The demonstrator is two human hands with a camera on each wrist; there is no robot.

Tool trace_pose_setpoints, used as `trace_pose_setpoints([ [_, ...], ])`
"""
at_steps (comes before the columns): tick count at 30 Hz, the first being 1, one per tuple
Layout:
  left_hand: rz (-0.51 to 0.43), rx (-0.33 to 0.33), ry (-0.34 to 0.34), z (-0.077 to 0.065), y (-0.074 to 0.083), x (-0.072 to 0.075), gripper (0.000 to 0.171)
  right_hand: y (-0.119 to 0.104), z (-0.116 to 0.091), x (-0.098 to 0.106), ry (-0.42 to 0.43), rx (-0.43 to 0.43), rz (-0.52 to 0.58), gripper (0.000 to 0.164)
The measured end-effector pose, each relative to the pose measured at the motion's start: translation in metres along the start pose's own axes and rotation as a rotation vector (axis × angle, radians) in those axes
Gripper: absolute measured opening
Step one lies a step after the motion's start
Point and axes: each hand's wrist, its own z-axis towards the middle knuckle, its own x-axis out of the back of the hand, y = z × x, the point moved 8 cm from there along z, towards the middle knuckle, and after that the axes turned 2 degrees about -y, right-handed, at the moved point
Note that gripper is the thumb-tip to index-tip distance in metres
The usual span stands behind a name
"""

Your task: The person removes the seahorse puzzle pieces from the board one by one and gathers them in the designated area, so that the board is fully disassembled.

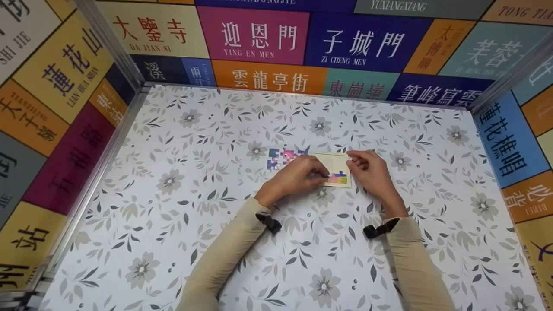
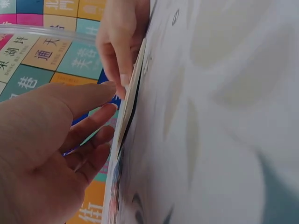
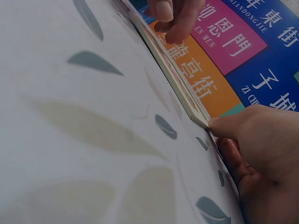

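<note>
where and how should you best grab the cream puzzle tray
Probably best to pinch the cream puzzle tray by its right edge near the far corner, coming from the right, where the right hand is. It lies flat and thin, so its edge is the natural hold, while jigsaw pieces and the left hand crowd its left side.

A white counter point(image 1: 224, 181) carries a print of grey flowers and leaves. The puzzle board point(image 1: 335, 161) is pale cream; its fitted pieces point(image 1: 339, 178) show blue, pink and yellow-green. Sleeves point(image 1: 229, 246) are beige, wrist straps point(image 1: 269, 223) black. Walls point(image 1: 252, 33) are patchworked magenta, navy, orange and yellow.
</note>
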Motion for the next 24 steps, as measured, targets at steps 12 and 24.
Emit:
trace_pose_setpoints([
  [12, -0.040, -0.001, -0.051, 0.029, 0.016, -0.022, 0.027, -0.002, 0.000, 0.001, 0.008, 0.013, 0.003, 0.031],
  [24, 0.052, 0.129, -0.081, 0.033, 0.009, -0.035, 0.039, -0.002, 0.000, 0.001, 0.005, 0.009, 0.007, 0.031],
])
